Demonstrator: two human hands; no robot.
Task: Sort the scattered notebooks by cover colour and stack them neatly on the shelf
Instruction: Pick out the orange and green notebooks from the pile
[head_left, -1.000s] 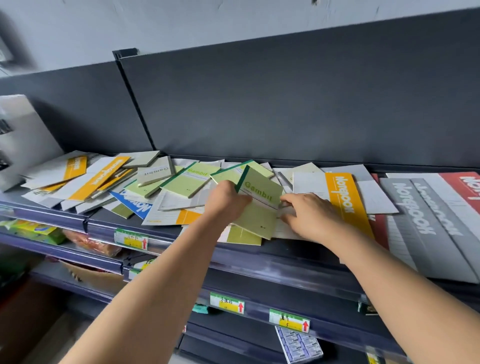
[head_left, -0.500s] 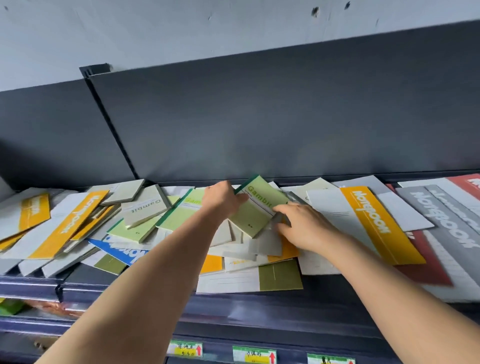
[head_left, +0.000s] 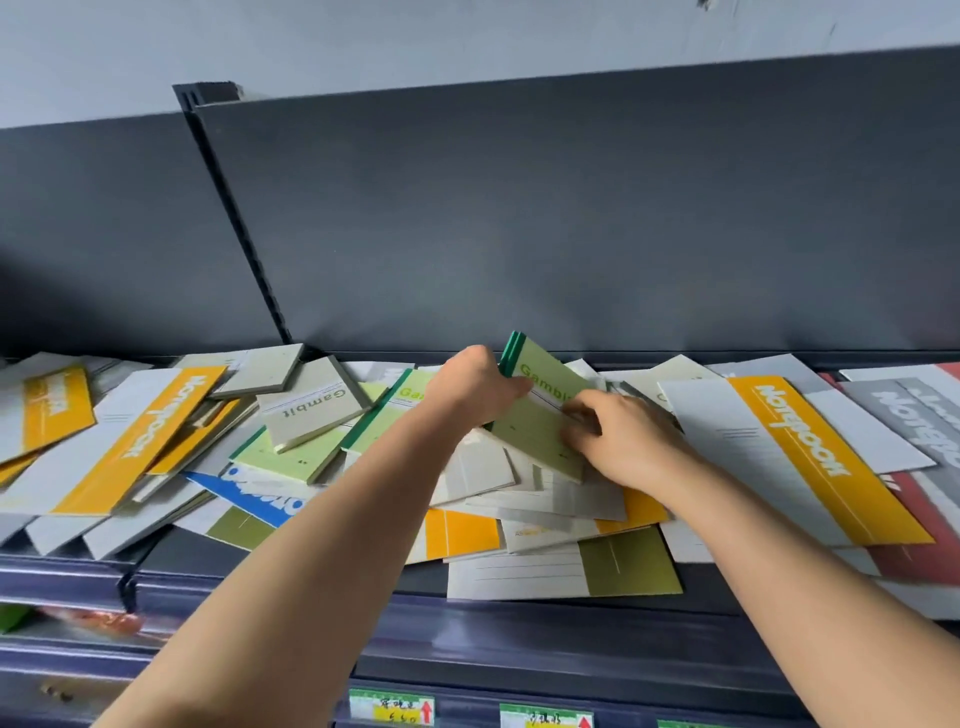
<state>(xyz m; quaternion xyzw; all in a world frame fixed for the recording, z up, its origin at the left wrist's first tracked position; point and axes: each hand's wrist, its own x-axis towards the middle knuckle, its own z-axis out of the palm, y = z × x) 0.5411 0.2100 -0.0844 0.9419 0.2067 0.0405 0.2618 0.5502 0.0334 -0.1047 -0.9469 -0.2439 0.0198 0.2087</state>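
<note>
Near: olive-and-white notebook (head_left: 566, 574) overhangs the shelf lip (head_left: 519, 623); I judge a nudge drops it | Mid: left hand (head_left: 470, 384) grips the green Gambit notebooks (head_left: 540, 410), tilted up over the pile; right hand (head_left: 623, 441) pinches their lower edge | Far: grey Gambit notebook (head_left: 311, 410) lies askew and may slide.

You face a dark grey back panel (head_left: 571, 208) split by a slotted upright (head_left: 231, 208), with a pale grey wall (head_left: 363, 36) above it. Below the shelf (head_left: 197, 564), yellow-green price labels (head_left: 392, 706) sit on a dark rail (head_left: 467, 713).
</note>
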